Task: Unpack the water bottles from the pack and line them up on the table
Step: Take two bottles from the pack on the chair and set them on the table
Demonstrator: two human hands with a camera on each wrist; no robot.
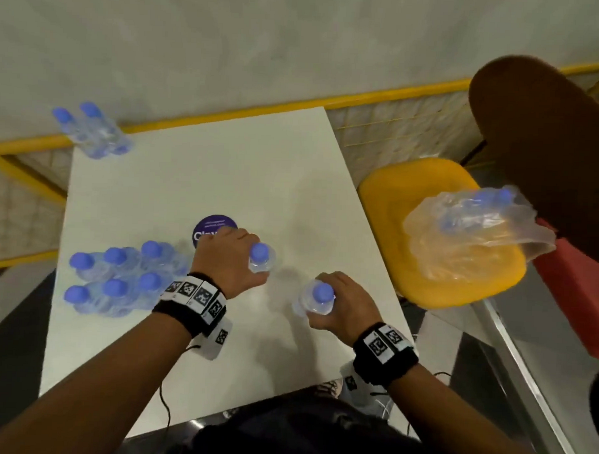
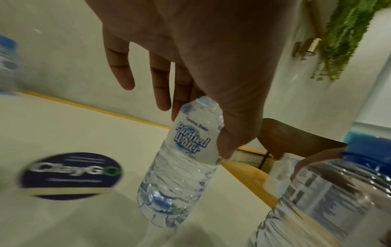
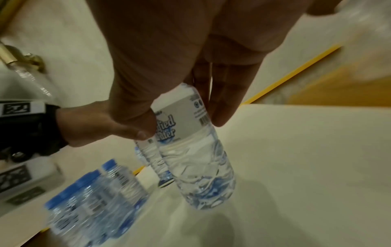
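Note:
My left hand (image 1: 237, 258) grips a small clear water bottle with a blue cap (image 1: 261, 257) by its upper part, over the middle of the white table (image 1: 225, 176); the same bottle (image 2: 182, 160) hangs just above the tabletop. My right hand (image 1: 339, 303) grips a second bottle (image 1: 317, 298) near the table's right front; its label and base (image 3: 196, 158) show, held off the surface. Several bottles (image 1: 116, 278) stand in two rows at the left. The torn plastic pack (image 1: 478, 229) with bottles inside lies on a yellow chair.
Two more bottles (image 1: 91, 131) stand at the table's far left corner. A round dark sticker (image 1: 215, 229) lies on the table beyond my left hand. The yellow chair (image 1: 425, 275) and a brown chair back (image 1: 545, 140) stand right of the table. A yellow rail (image 1: 261, 111) runs behind.

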